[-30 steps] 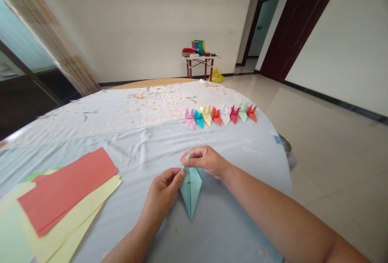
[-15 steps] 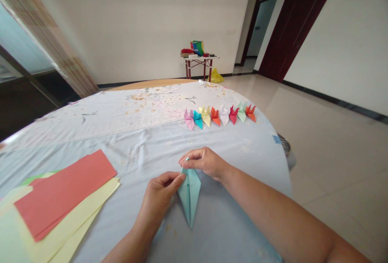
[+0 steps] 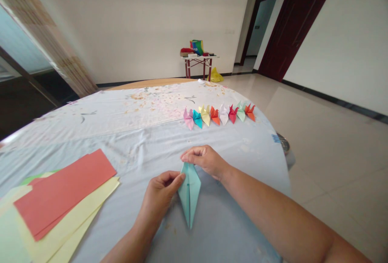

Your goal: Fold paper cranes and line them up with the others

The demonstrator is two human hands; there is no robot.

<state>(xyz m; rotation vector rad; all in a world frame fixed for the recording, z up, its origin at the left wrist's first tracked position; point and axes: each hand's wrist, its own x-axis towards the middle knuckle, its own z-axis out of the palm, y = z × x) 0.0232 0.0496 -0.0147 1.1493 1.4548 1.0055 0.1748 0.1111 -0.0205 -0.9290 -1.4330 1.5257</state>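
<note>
A light teal folded paper (image 3: 189, 194), a long diamond with a slit down its lower half, points toward me just above or on the tablecloth. My left hand (image 3: 163, 190) pinches its left edge between thumb and fingers. At the far tip, the thumb and fingers of my right hand (image 3: 206, 160) are closed on the paper, hiding its top point. Beyond my hands stands a row of several folded paper cranes (image 3: 214, 115) in pink, blue, yellow, orange, white, red and pale green.
Loose sheets lie at the left: red paper (image 3: 66, 192) over yellow paper (image 3: 87, 218), with green ones beneath. The round table's cloth (image 3: 142, 146) is slightly wrinkled. Against the far wall stands a small table (image 3: 200, 57) with items on it, a yellow bag (image 3: 216, 75) beside it.
My right thumb and fingers have closed over the paper's far tip, which showed between them before. My left hand keeps its hold, and the paper stays nearly in place.
</note>
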